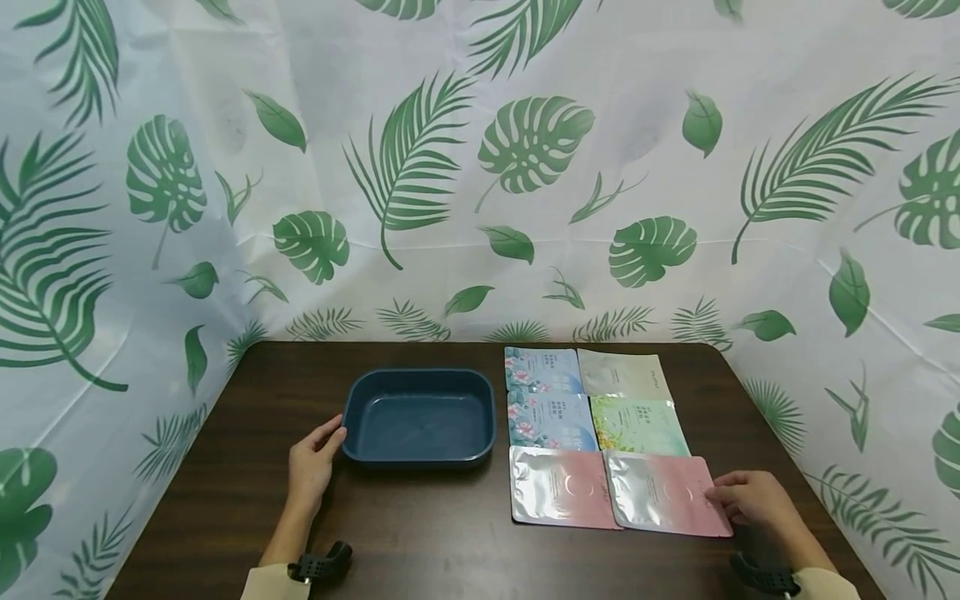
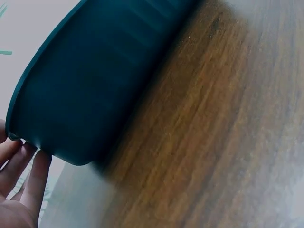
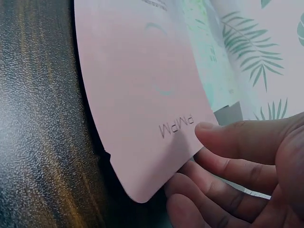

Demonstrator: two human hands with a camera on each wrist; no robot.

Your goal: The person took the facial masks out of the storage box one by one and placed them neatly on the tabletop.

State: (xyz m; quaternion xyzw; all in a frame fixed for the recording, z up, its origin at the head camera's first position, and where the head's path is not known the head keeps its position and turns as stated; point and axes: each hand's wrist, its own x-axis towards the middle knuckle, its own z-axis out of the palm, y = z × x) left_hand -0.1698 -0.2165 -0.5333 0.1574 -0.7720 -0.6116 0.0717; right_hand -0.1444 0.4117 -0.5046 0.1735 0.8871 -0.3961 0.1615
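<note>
A dark blue rectangular plastic basin [image 1: 420, 456] stands on the table's left-centre. My left hand [image 1: 311, 467] holds its left wall; in the left wrist view the fingers [image 2: 40, 178] lie against the basin's outer side [image 2: 80, 90], the thumb mostly cut off. To the right lie flat sheet mask packets in two columns. My right hand [image 1: 753, 498] pinches the right edge of the front-right pink packet [image 1: 671, 496]. In the right wrist view the thumb [image 3: 237, 140] is on top of this packet [image 3: 137, 85], with fingers beneath, and its corner is lifted slightly.
Beside it lies another pink packet [image 1: 562, 490]. Behind are a green packet [image 1: 641, 427], two blue floral packets [image 1: 551, 421] and a cream packet [image 1: 622, 375]. A dark wood-grain table [image 1: 420, 533] carries everything. A leaf-print cloth [image 1: 555, 242] hangs behind.
</note>
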